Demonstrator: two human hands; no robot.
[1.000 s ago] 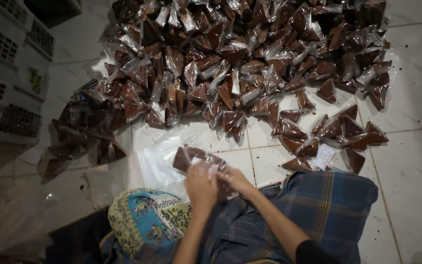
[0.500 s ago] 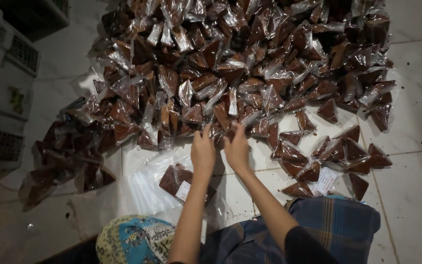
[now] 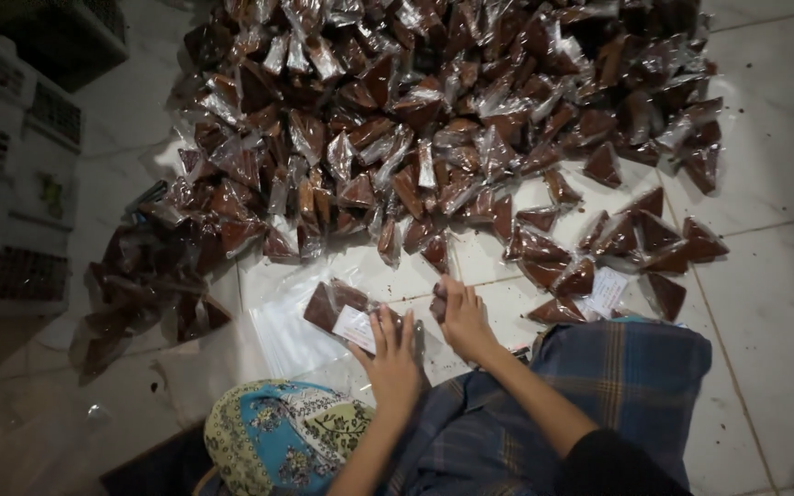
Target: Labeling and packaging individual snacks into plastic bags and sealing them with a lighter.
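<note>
Head view is cutting off both forearms at the bottom edge, and dim light is blurring the fingers. Left hand is lying spread and flat on a clear bag of brown packets with a white label; its palm is hiding the bag's near end. Right hand, just right of the bag, is pinching one small dark packet, mostly hidden by the fingers. Beyond the bag, a heap of triangular brown packets is spreading across the tiles, its top running out of frame.
</note>
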